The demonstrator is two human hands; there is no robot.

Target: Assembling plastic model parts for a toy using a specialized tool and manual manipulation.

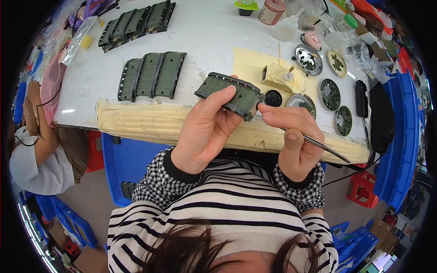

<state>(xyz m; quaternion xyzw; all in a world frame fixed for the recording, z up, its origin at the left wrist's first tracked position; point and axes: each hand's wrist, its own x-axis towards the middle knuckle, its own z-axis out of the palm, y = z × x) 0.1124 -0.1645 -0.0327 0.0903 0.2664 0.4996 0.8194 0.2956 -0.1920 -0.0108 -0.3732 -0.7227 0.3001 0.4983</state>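
Note:
My left hand [205, 120] grips a curved dark-green ribbed panel [233, 93], thumb on its face and fingers beneath. It is held tilted, just above the table's taped front edge. My right hand [298, 141] is closed on slim metal tweezers [325, 148]. Their tip meets the panel's lower right corner; whether it grips a small part there is too small to tell. Close beyond the right hand sit a round black pot [273, 98] and a metal dish of small green pieces [300, 103].
More green panels [152, 75] lie left on the white table, with others [136, 25] behind. A tape-covered block [282, 77] stands right of centre, near several round dishes [329, 94]. Blue bins [400, 136] stand at right. Another person [43, 154] sits at left.

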